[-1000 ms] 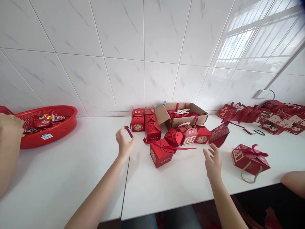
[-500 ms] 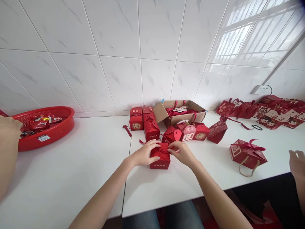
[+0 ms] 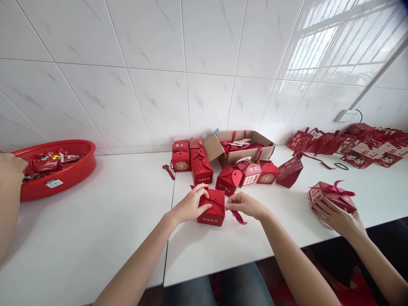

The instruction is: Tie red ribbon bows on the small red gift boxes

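A small red gift box (image 3: 211, 219) stands on the table before me, with a dark red ribbon (image 3: 238, 217) knotted across its lid. My left hand (image 3: 190, 205) grips the box's left side and top, its thumb and forefinger beside the knot. At the box's right edge, my right hand (image 3: 245, 205) pinches the ribbon between thumb and fingers. One ribbon tail hangs from that pinch onto the table. Part of the lid is hidden under my left fingers.
Several finished red boxes (image 3: 202, 171) stand behind, near an open cardboard box (image 3: 236, 158) of ribbons. Left is a red basket (image 3: 73, 170) of wrapped sweets, with another person's arm (image 3: 9, 204). Right, a co-worker's hand (image 3: 342, 219) holds a ribboned box (image 3: 334, 195).
My right hand has drawn the ribbon out to the right, and its tail now shows. The co-worker's hand has come in from the right and taken hold of the ribboned box.
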A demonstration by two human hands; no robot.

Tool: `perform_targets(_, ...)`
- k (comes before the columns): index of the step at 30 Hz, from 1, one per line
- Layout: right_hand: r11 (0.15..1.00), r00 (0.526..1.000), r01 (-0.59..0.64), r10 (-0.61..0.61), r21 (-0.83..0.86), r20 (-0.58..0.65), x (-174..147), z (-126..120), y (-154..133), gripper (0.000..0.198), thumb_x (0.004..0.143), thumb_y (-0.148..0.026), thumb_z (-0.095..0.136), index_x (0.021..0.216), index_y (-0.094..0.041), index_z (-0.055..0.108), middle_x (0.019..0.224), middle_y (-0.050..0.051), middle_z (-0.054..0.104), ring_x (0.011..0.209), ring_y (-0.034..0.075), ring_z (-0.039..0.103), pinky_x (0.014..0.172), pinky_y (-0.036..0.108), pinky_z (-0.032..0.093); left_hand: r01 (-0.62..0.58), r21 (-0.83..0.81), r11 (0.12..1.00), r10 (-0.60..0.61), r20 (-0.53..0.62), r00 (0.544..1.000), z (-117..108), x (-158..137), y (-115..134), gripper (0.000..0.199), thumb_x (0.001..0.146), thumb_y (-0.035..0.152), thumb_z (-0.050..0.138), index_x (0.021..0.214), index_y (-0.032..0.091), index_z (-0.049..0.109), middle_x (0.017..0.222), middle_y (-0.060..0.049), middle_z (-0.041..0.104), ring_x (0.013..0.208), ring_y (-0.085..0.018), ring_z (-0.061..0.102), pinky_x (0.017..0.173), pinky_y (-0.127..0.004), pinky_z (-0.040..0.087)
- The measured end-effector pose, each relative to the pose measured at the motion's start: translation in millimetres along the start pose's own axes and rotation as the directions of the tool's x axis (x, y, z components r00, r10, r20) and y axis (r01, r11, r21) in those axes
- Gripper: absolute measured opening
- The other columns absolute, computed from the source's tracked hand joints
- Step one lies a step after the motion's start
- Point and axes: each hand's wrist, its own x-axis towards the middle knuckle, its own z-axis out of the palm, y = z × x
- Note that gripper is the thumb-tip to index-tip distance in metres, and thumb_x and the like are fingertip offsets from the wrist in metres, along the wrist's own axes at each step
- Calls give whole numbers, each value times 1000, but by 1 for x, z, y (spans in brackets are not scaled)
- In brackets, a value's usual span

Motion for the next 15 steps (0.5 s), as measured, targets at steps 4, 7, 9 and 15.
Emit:
perform_targets(4,994,992,-25,12,103,124,-4,-11,4,34,66,-45,76,75,-13,69,63,1,60,57,10,50,58,24,38,20,-13,1000,-20,4,1000,-1,0,-1,18,81,37,59,88,22,51,137,-8,43,124,-26,48,102,-43,41)
perform_targets(7,986,986,-30,2,166,165,-7,-16,11,28,64,-38,79,73,-13,71,61,1,62,56,9,50,58,24,38,41,-24,999,-41,1,999,0,1,-2,19,80,38,61,88,23,52,135,-7,44,122,-26,50,101,-42,42)
perform_targets(9,973,991,7,-38,232,128,-8,-16,15,26,67,-38,78,71,-14,70,58,0,60,53,9,50,57,24,38,54,-30,998,-55,-4,999,2,2,-2,20,79,38,61,88,23,52,135,-7,43,122,-26,49,101,-42,42)
perform_targets(15,893,979,203,-187,403,-78,0,-6,13,24,69,-42,75,72,-19,70,63,0,60,61,12,53,64,27,43,74,-43,996,-76,-30,997,6,4,-3,22,79,40,61,89,23,52,138,-9,39,129,-28,44,106,-44,39)
